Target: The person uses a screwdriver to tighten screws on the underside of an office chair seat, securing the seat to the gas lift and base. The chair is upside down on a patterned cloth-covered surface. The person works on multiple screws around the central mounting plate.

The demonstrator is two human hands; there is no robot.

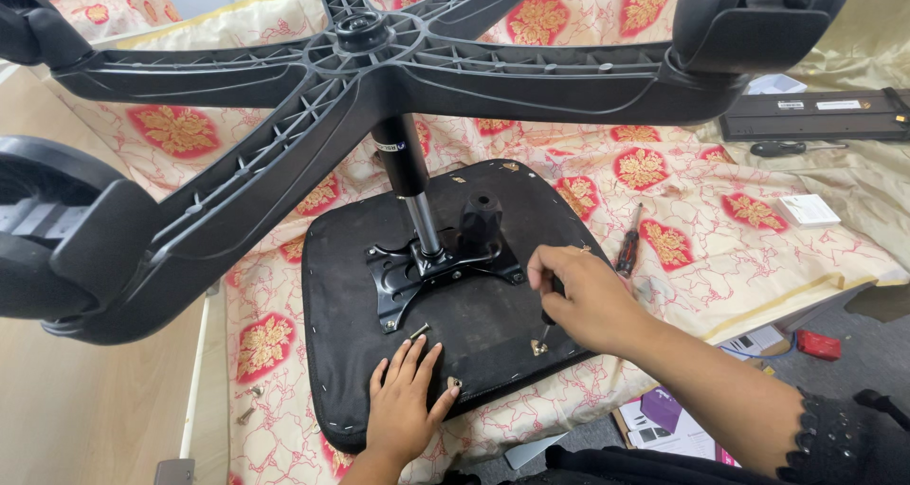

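Observation:
An office chair lies upside down on a patterned cloth. Its black seat underside (351, 352) faces up, with a black metal mounting plate (398, 281) and gas cylinder (406, 167) rising to the five-arm star base (313, 96). My left hand (403, 404) rests flat, fingers spread, on the seat's near edge, close to a loose bolt (419, 330). My right hand (583, 295) is closed around a short dark tool whose tip points down at a screw (538, 347) near the seat's front right corner.
A red-handled screwdriver (627, 248) lies on the cloth right of the seat. A black screwdriver (787, 147) and a long black part (815, 113) sit at far right, with a white packet (808, 209). Casters (43, 229) loom left. Papers (664, 423) lie on the floor.

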